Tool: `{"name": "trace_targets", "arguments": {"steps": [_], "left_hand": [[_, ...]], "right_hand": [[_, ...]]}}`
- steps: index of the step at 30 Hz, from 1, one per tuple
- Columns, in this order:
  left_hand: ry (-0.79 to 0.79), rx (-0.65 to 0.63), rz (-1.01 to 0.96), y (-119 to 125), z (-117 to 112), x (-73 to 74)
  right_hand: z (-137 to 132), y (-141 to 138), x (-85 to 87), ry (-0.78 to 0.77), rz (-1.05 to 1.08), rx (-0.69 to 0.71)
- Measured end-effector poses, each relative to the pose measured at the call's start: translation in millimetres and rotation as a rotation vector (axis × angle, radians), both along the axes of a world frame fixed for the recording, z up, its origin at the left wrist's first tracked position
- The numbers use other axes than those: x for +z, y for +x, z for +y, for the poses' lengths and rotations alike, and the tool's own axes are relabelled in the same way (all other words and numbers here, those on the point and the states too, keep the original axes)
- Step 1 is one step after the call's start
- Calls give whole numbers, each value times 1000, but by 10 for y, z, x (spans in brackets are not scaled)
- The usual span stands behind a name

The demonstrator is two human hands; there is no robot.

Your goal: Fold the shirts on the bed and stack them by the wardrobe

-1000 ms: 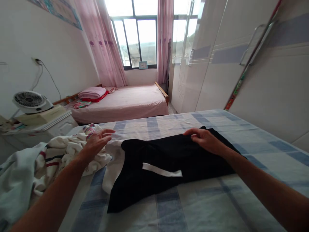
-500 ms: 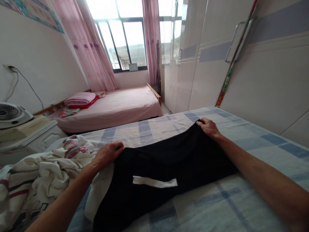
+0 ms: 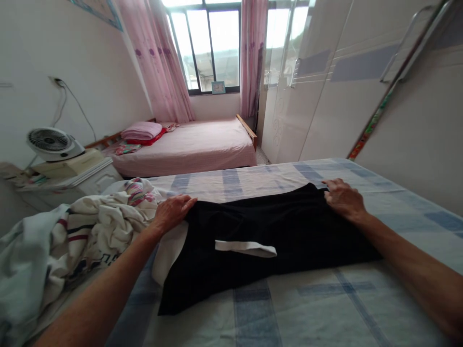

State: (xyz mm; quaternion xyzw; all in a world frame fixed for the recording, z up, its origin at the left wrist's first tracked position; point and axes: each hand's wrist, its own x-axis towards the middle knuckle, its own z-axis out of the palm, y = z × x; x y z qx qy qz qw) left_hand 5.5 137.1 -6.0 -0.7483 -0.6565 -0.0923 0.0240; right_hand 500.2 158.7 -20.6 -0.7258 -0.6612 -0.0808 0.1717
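Note:
A black garment (image 3: 275, 236) with a white strip (image 3: 246, 248) lies spread across the blue-checked bed sheet (image 3: 325, 308). My left hand (image 3: 172, 212) rests on its far left corner, fingers curled over the edge of the cloth. My right hand (image 3: 342, 198) lies on its far right corner, fingers pressed down on the fabric. A white piece of cloth (image 3: 168, 255) pokes out from under the garment's left side.
A heap of white, striped and flowered laundry (image 3: 83, 236) lies at the left of the bed. Beyond stand a pink bed (image 3: 202, 147), a small fan (image 3: 50, 143) on a white cabinet, and white wardrobe doors (image 3: 361, 96) to the right.
Both hands moved out to the garment's far corners and now lie on them. The garment lies spread wider and flatter than a second ago.

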Motion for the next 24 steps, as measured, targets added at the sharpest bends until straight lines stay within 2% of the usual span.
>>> {"name": "trace_targets", "arguments": {"steps": [1,3,6,7,9,11,13,16,19,21,24], "left_hand": [[51,-16,-36,-49,-49,22],[215,-51,-92,-135,-192,58],[432,-160,-153,-153,-483,87],[435,-227,-173,-116,-582,94],[349,-387,-196,16,-753,106],[252,-503,-184,191,-857,120],[201,-571,-150,362,-874,128],[171,-627,-136,542,-751,109],[136,-633,-207,628,-566,62],[116,-642,-270,663,-506,56],[100,-649,-442,715,-592,138]], "right_hand": [[-75,-91,48,29,11,67],[-276,-343,159,24,99,328],[-669,-806,280,-110,206,764],[-795,-955,291,-148,190,863],[-988,-1210,264,-161,128,964],[-1079,-1387,202,-122,92,975],[-1085,-1484,151,-99,153,920],[-1028,-1530,150,-130,435,730],[-983,-1523,196,-135,747,550],[-968,-1501,205,-146,889,518],[-958,-1448,176,-194,1043,532]]}}
